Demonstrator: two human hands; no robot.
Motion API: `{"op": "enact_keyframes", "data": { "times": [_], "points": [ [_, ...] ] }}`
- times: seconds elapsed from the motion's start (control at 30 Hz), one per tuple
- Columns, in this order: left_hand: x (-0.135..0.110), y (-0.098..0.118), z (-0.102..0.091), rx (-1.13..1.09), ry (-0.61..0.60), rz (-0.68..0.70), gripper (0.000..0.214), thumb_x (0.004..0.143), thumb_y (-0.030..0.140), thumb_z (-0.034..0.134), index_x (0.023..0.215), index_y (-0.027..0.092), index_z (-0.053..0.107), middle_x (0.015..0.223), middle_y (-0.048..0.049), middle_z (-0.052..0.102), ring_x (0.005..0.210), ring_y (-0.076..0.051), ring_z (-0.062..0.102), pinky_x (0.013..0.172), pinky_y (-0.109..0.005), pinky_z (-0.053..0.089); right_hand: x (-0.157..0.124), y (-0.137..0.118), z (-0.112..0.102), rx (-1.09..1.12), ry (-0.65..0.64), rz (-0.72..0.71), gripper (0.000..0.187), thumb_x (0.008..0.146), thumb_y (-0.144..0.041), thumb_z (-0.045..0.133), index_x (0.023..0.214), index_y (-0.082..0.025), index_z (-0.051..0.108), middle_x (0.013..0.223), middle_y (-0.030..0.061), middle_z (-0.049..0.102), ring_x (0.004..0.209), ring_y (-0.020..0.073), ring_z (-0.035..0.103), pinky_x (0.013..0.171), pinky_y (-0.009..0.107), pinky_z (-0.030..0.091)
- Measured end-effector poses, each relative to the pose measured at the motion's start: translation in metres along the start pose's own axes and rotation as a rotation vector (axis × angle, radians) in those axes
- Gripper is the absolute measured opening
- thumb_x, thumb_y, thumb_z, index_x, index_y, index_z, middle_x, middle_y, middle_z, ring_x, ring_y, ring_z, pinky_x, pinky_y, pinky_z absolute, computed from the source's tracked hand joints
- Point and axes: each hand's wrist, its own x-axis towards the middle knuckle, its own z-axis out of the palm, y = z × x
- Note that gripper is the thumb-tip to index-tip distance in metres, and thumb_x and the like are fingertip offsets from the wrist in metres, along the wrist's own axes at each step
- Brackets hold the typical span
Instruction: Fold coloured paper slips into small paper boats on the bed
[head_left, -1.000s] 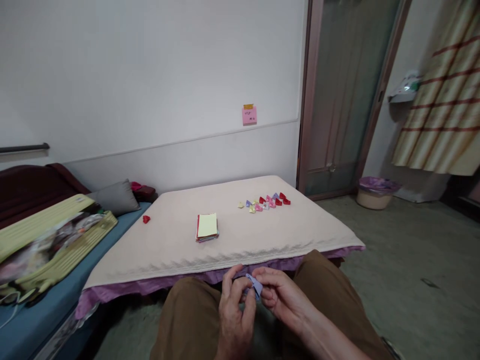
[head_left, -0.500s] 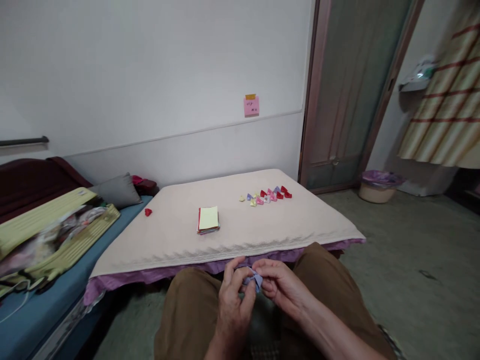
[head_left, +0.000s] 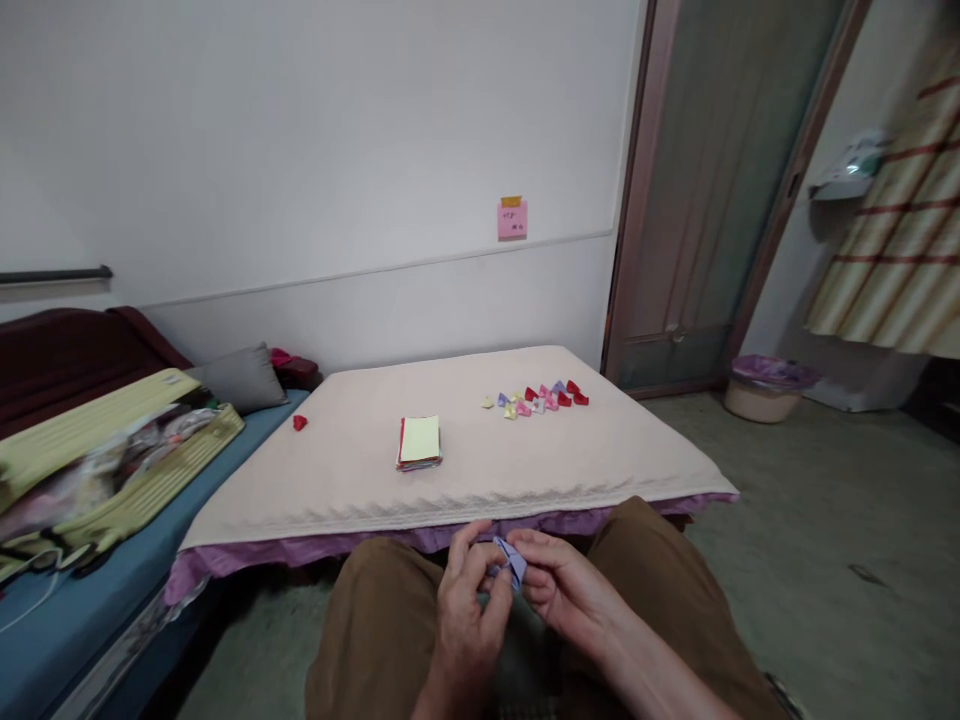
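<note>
Lavender folded paper point(head_left: 517, 565), between brown-trousered knees point(head_left: 379, 600), pinched by left hand point(head_left: 471, 608) and right hand point(head_left: 568, 590), exact grip partly hidden. Probably light, crisp and easily crushed; best taken gently by its creased edges. Beyond, on a cream-covered surface point(head_left: 337, 480): paper stack point(head_left: 421, 440) and, farther right, small folded pieces point(head_left: 564, 399) in mixed colours.
</note>
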Motion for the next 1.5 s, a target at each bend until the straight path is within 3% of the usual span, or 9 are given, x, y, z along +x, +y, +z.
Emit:
{"op": "enact_keyframes", "data": {
  "times": [0.27, 0.57, 0.67, 0.9, 1.27, 1.5],
  "points": [
    [0.0022, -0.0012, -0.0064, -0.063, -0.152, -0.026, 0.016, 0.079, 0.009, 0.046, 0.081, 0.019, 0.059, 0.107, -0.0107, 0.058, 0.115, -0.023, 0.048, 0.089, -0.033, 0.042, -0.0003, 0.0004, 0.0004, -0.002, 0.018, 0.013, 0.015, 0.061, -0.015, 0.074, 0.070, -0.011, 0.062, 0.046, -0.0074, 0.041, 0.039, 0.0009, 0.024, 0.037, 0.014, 0.015],
    [0.0064, 0.0003, -0.0038, -0.120, -0.104, -0.152, 0.012, 0.077, 0.014, 0.051, 0.077, 0.019, 0.061, 0.111, -0.0103, 0.057, 0.103, -0.022, 0.055, 0.079, -0.031, 0.046, 0.0009, 0.0014, -0.0026, -0.117, 0.036, -0.043, 0.014, 0.061, -0.018, 0.073, 0.069, -0.011, 0.066, 0.045, -0.0050, 0.046, 0.038, 0.0020, 0.029, 0.038, 0.016, 0.018],
    [0.0072, 0.0004, -0.0040, -0.118, -0.117, -0.144, 0.012, 0.073, 0.010, 0.052, 0.071, 0.019, 0.059, 0.107, -0.0093, 0.058, 0.101, -0.022, 0.055, 0.079, -0.031, 0.045, 0.0002, 0.0021, -0.0033, -0.106, 0.039, -0.048, 0.014, 0.062, -0.019, 0.073, 0.070, -0.011, 0.066, 0.045, -0.0054, 0.046, 0.038, 0.0021, 0.029, 0.038, 0.015, 0.019],
    [0.0065, -0.0001, -0.0055, -0.094, -0.119, -0.155, 0.015, 0.076, 0.012, 0.052, 0.076, 0.020, 0.064, 0.108, -0.0086, 0.059, 0.106, -0.022, 0.054, 0.086, -0.032, 0.043, -0.0032, 0.0022, -0.0001, -0.154, 0.054, -0.107, 0.015, 0.062, -0.019, 0.074, 0.073, -0.011, 0.067, 0.050, -0.0037, 0.052, 0.040, 0.0028, 0.038, 0.039, 0.015, 0.026],
    [0.0059, -0.0090, -0.0037, -0.074, -0.066, -0.162, 0.016, 0.076, 0.019, 0.057, 0.084, 0.020, 0.070, 0.107, -0.0096, 0.062, 0.094, -0.021, 0.060, 0.075, -0.030, 0.050, -0.0060, 0.0012, -0.0053, -0.302, 0.032, -0.151, 0.016, 0.068, -0.021, 0.071, 0.080, -0.012, 0.067, 0.048, -0.0039, 0.051, 0.040, 0.0037, 0.040, 0.040, 0.014, 0.028],
    [0.0059, -0.0088, -0.0088, 0.043, -0.080, -0.179, 0.016, 0.075, 0.017, 0.059, 0.082, 0.024, 0.073, 0.107, -0.0064, 0.062, 0.102, -0.022, 0.055, 0.089, -0.035, 0.043, -0.0035, 0.0032, -0.0070, -0.275, 0.061, -0.169, 0.016, 0.064, -0.021, 0.073, 0.076, -0.012, 0.067, 0.047, -0.0046, 0.050, 0.039, 0.0033, 0.037, 0.039, 0.015, 0.025]
  ]
}}
